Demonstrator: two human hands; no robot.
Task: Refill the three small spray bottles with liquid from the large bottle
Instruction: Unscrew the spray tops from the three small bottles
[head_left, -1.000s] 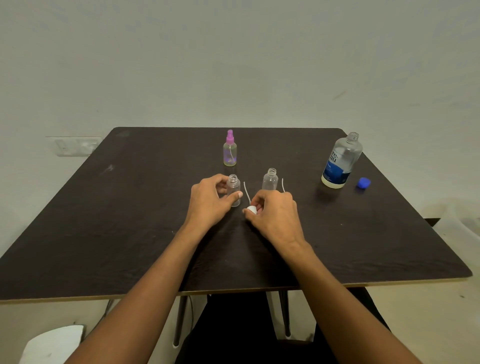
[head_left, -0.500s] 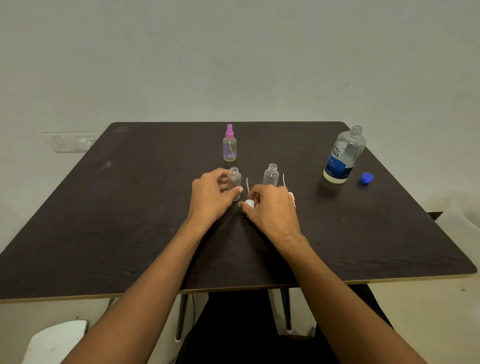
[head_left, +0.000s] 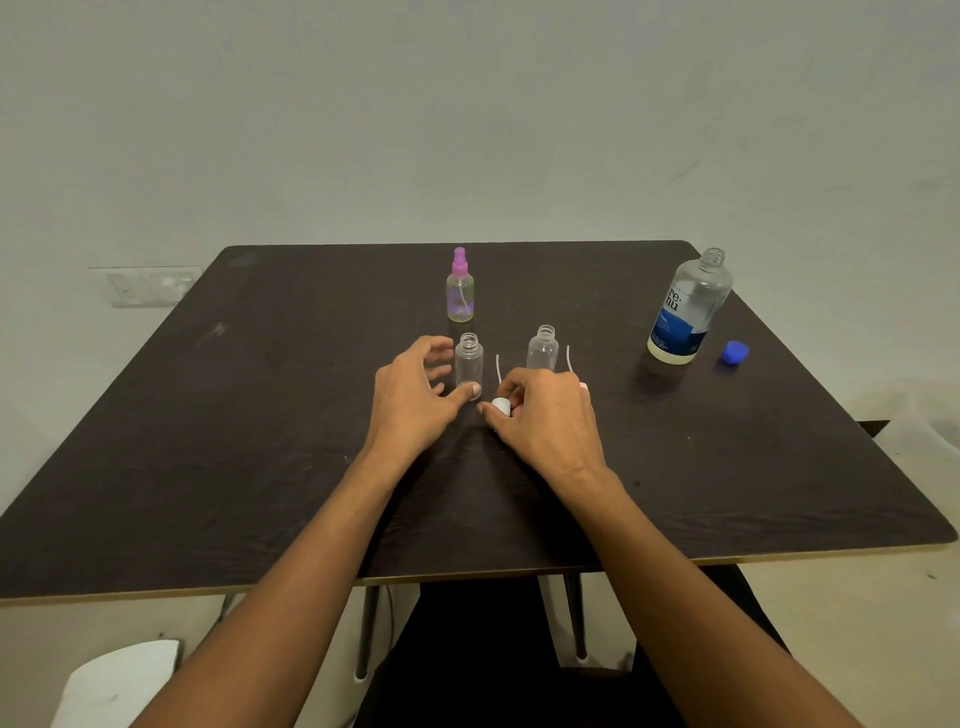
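A person's two hands worked over a dark table (head_left: 208, 467) where refilling had, by the look of it, yet to begin. Two small clear spray bottles stood uncapped and seemingly empty near the middle: the left clear bottle (head_left: 468, 361) and, just to its right, the right clear bottle (head_left: 542, 349). The left hand (head_left: 415, 400) curved loosely around the left clear bottle, its thumb touching the base and its fingers (head_left: 439, 345) spread beside the neck, a light steadying contact rather than a firm grip. The right hand (head_left: 545, 415) was clenched on a white spray cap (head_left: 502, 406) lying low by the table, its thin dip tube (head_left: 498, 366) pointing away between the two bottles. A second dip tube (head_left: 569, 358) showed to the right of the right clear bottle, its cap mostly hidden behind the hand. Farther back, the third spray bottle (head_left: 460, 293) still wore its pink top and held only a trace of liquid. The large bottle (head_left: 688, 309) stood upright and open at the far right, well apart from the small ones, with little liquid showing at its bottom; its blue cap (head_left: 734, 353) lay just beside it. Judged from this, two bottles were opened, one remained to open, and all pouring and recapping lay ahead.
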